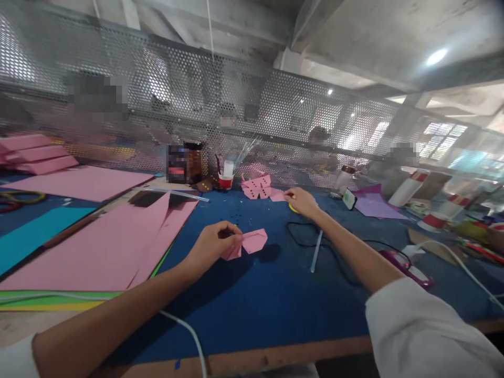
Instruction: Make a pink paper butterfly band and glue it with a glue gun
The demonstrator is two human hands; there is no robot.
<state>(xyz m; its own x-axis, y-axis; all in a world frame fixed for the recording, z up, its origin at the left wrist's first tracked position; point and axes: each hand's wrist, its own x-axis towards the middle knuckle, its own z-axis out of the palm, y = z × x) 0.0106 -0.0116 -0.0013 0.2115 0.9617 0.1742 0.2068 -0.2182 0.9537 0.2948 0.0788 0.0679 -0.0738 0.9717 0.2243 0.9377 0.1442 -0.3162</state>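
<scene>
In my left hand point(222, 239) is a small pink folded paper piece point(255, 241) shaped like a butterfly, pinched between thumb and fingers above the blue mat. My right hand point(304, 203) reaches to the back of the mat, fingertips drawn together at the edge of a pink paper piece point(277, 195). Whether they grip it is too small to tell. Just under that hand shows part of a yellow round object point(293, 208). Left of it stands a pink paper butterfly with black dots point(256, 187).
Large pink sheets point(94, 247) lie at the left, beside a blue sheet point(43, 231). A clear glue stick point(316, 252) and black cable point(303, 243) lie on the blue mat point(252, 310). A purple glue gun point(409, 270) rests right. Behind rises a perforated metal screen point(268, 110).
</scene>
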